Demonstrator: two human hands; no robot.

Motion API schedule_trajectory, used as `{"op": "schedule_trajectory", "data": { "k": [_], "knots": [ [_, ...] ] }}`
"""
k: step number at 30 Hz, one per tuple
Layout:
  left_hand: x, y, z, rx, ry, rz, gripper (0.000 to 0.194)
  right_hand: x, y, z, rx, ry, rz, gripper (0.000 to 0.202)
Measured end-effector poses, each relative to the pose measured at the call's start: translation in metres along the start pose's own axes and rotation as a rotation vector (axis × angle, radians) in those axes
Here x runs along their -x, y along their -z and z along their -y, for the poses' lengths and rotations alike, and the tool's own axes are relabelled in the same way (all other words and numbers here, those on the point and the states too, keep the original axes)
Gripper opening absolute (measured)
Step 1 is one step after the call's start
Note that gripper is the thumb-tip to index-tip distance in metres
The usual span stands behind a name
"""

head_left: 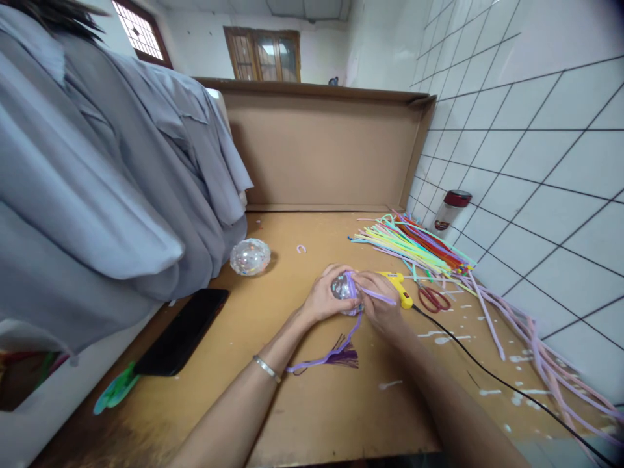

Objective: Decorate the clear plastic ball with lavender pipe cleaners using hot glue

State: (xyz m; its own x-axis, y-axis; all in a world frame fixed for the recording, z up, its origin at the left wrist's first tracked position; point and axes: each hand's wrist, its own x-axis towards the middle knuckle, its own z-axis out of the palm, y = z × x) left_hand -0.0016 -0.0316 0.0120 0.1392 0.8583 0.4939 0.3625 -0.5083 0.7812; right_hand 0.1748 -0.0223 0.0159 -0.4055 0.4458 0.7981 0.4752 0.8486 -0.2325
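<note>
My left hand [324, 296] is closed around a small clear ball [340, 286] with glittery specks, above the middle of the table. A purple pipe cleaner [378, 297] runs round the ball's right side, and its free end sticks out to the right. My right hand [383, 311] presses its fingers onto this pipe cleaner at the ball; its fingertips are partly hidden. Below the hands, a thin purple strand hangs from the ball to the tabletop, beside a dark purple tassel [345, 356]. Just past my right hand lies a yellow glue gun [398, 287].
Red-handled scissors [433, 299] and a bundle of colourful pipe cleaners [414, 242] lie right, near a red-lidded jar [451, 209]. At left are another clear ball [250, 257], a black phone [182, 335] and a person's grey shirt [121, 162]. Cardboard [326, 149] stands behind; a black cord [487, 370] crosses right.
</note>
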Motion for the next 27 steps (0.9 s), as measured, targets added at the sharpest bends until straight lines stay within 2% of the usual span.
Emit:
{"op": "schedule_trajectory", "data": {
  "k": [3, 9, 12, 17, 19, 21, 22, 24, 27],
  "knots": [
    [0.000, -0.001, 0.002, 0.010, 0.007, -0.016, 0.064, 0.003, -0.001, -0.004, 0.068, 0.056, -0.021, 0.037],
    [0.000, 0.000, -0.003, 0.023, -0.004, 0.002, 0.062, 0.006, -0.002, -0.013, 0.165, 0.046, -0.078, 0.034],
    [0.000, 0.001, -0.007, 0.038, 0.027, -0.010, 0.060, 0.004, 0.004, -0.008, 0.113, 0.021, -0.118, 0.033],
    [0.000, 0.002, 0.000, 0.113, 0.105, -0.055, 0.060, -0.003, 0.021, 0.007, 0.062, 0.160, -0.290, 0.040],
    [0.000, 0.002, 0.006, 0.178, 0.165, -0.089, 0.063, -0.007, 0.028, 0.004, 0.062, 0.084, -0.406, 0.042],
    [0.000, 0.002, 0.013, 0.238, 0.218, -0.108, 0.066, -0.011, 0.034, -0.005, 0.098, -0.097, -0.497, 0.041],
    [-0.001, 0.002, 0.016, 0.263, 0.237, -0.116, 0.067, -0.013, 0.037, -0.012, 0.145, -0.199, -0.501, 0.041],
    [-0.001, 0.003, 0.020, 0.290, 0.254, -0.132, 0.068, -0.016, 0.039, -0.026, 0.277, -0.383, -0.390, 0.042],
    [-0.001, 0.004, 0.023, 0.280, 0.255, -0.156, 0.066, -0.017, 0.038, -0.039, 0.556, -0.627, 0.032, 0.044]
  ]
}}
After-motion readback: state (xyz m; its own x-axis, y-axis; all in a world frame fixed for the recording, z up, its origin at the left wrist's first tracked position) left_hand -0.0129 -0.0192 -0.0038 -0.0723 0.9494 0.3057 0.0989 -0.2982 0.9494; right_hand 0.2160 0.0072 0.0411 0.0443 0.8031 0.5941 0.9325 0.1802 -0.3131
